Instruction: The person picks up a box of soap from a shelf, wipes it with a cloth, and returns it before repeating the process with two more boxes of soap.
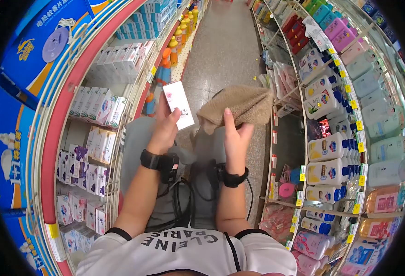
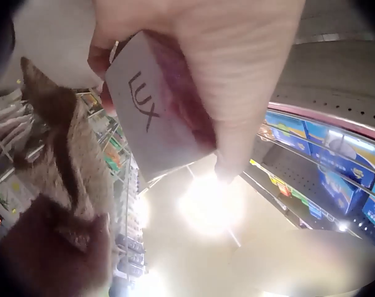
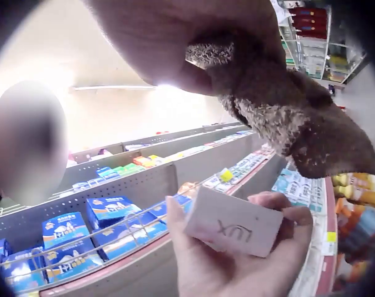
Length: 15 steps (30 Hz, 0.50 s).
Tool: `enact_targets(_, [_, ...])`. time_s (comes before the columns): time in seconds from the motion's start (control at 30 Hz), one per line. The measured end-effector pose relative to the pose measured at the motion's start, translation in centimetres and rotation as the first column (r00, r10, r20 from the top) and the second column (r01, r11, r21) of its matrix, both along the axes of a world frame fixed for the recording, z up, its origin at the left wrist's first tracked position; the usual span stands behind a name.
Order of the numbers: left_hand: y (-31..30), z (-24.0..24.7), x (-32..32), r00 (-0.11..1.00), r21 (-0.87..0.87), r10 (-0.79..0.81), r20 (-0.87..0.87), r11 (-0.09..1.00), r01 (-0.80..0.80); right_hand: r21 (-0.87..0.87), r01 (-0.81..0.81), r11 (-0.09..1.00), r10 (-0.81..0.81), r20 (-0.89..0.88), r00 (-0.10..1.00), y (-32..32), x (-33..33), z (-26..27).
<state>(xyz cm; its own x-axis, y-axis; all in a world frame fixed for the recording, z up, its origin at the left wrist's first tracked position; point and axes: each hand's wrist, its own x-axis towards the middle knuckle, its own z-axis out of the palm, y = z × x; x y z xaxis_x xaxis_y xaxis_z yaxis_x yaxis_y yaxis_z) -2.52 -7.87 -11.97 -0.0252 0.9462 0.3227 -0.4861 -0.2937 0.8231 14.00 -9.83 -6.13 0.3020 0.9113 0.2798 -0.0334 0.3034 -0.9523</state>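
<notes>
My left hand [image 1: 162,132] grips a small white LUX soap box [image 1: 176,102], thumb on its face and fingers behind it. The lettering on the box [image 2: 138,114] faces the left wrist camera, and its pinkish side lies under the hand. Beside it, to the right, my right hand [image 1: 236,140] holds a brown fluffy cloth [image 1: 253,102], thumb and fingers pinching its near edge. Folds of the cloth [image 3: 317,136] hang away from the hand in the right wrist view. Both hands are held over the knees, with a gap between box and cloth.
Shelves of boxed soap [image 1: 96,106] rise close on the left, edged by a red rail [image 1: 51,138] and wire guards. Bottles [image 1: 324,147] fill the right-hand shelves. Orange-capped bottles [image 1: 174,48] line the lower left shelf. A tiled aisle floor [image 1: 216,46] runs ahead between them.
</notes>
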Motion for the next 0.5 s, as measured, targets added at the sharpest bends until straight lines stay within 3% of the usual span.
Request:
enact_targets(0.1, [0.7, -1.2, 0.0, 0.994, -0.005, -0.085, 0.074, 0.996, 0.085, -0.007, 0.037, 0.999, -0.037, 0.052, 0.998, 1.9, -0.8, -3.2])
enact_targets(0.2, [1.5, -1.0, 1.3, 0.992, -0.077, 0.001, 0.127, 0.997, 0.009, -0.006, -0.014, 1.0, 0.015, 0.258, 0.966, 2.7, -1.0, -5.0])
enact_targets(0.23, [1.5, -0.7, 1.5, 0.99, -0.117, 0.063, 0.127, 0.992, -0.048, -0.254, -0.045, 0.966, 0.124, 0.307, 0.943, 2.3, -0.9, -4.1])
enact_targets(0.33, [1.5, 0.1, 1.0, 0.982, -0.21, -0.113, 0.15, 0.967, 0.144, -0.009, -0.157, 0.988, 0.155, 0.23, 0.961, 3.0, -1.1, -4.4])
enact_targets(0.43, [2.1, -0.9, 0.8, 0.98, -0.232, -0.159, 0.121, 0.955, 0.183, 0.081, -0.139, 0.987, 0.127, 0.145, 0.981, 3.7, -1.1, -5.1])
enact_targets(0.5, [2.3, -0.8, 0.8, 0.986, -0.259, -0.161, 0.031, 0.952, 0.163, 0.011, -0.219, 0.976, 0.219, 0.029, 0.975, 3.1, -0.5, -4.5])
